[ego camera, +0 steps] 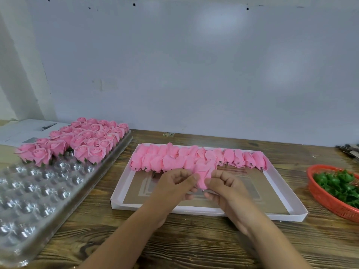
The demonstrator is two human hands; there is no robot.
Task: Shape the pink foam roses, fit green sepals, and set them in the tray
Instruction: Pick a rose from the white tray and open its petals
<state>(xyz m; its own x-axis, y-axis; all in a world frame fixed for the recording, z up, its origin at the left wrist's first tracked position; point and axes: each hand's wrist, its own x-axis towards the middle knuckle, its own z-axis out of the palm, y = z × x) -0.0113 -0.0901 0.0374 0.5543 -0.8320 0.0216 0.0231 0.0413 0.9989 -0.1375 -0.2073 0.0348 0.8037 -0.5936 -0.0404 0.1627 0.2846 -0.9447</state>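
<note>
— Pink foam rose [202, 176]: where, relative to the fingers?
— Held between both hands above the shallow white cardboard box [287, 215], bud upward, base down toward the palms. Left hand [175, 184] curled round its left side, thumb pressed against the petals; right hand [223, 188] curled round its right side, fingertips [208, 195] pinching low near the base.

— Fingers wide or narrow?
— Narrow, closed in on the bloom from both sides, knuckles bent.

— And the unshaped stock?
— Lined up in overlapping rows along the far edge of the same box: closed pink buds [194, 158], short dark stems pointing near.

— Finished roses?
— Standing upright at the far end of the clear plastic blister tray [35, 193] on the left, opened roses with green sepals [77, 142] packed close; nearer cups of that tray unfilled.

— Sepals?
— Heaped green in a red plastic basket [320, 199] at the right edge, well apart from the hands.

— Any writing?
— Printed sheets [29, 131] behind the tray, too blurred to read. Small sticker [168, 134] on the wooden table [194, 239] by the wall, also illegible. No brand legible anywhere.
</note>
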